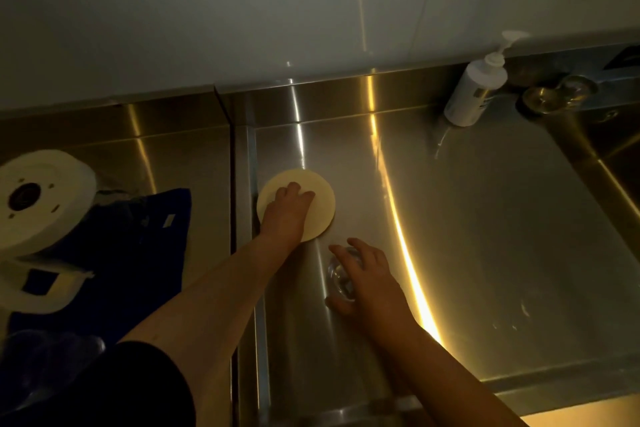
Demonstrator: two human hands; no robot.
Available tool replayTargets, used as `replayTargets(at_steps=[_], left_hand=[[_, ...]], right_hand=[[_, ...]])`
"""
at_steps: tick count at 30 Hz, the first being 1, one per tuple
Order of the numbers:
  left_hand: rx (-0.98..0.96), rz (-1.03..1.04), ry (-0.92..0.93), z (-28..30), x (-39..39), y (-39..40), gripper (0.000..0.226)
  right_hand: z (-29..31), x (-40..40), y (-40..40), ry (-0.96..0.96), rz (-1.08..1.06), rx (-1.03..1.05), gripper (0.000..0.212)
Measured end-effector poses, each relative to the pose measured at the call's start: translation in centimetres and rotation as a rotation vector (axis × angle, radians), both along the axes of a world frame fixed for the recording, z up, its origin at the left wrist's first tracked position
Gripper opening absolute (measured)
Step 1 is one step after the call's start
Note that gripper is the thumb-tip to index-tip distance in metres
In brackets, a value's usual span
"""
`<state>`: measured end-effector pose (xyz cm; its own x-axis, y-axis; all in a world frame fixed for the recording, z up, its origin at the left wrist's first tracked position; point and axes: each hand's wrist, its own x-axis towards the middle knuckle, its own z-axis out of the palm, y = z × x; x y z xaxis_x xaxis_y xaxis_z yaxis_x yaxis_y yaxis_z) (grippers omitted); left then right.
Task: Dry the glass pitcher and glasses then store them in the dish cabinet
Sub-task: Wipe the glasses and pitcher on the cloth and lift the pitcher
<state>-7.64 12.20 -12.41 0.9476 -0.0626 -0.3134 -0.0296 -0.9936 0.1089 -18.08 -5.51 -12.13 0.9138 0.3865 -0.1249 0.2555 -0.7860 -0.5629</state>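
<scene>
At the steel desk (pixel 467 218), the right hand (pixel 367 282) curls its fingers around a clear glass (pixel 341 279), likely picking it up for drying. The left hand (pixel 289 210) lies flat with released fingers on a pale round lid (pixel 322 215) just beyond. A cloth is needed next.

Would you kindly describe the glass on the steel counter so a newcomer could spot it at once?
Start at the steel counter left of the sink. Near its front edge, the right hand reaches over a small clear glass. Unlike the pale round disc under the left hand, it is transparent.
</scene>
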Motion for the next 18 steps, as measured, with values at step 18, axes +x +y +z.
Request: replayTargets(at_steps=[18], left_hand=[[-0.032, 0.073, 0.056, 5.4, -9.9, 5.2, 0.075]], right_hand=[[1.9, -2.7, 2.9, -0.079, -0.093, 0.126, 0.073]])
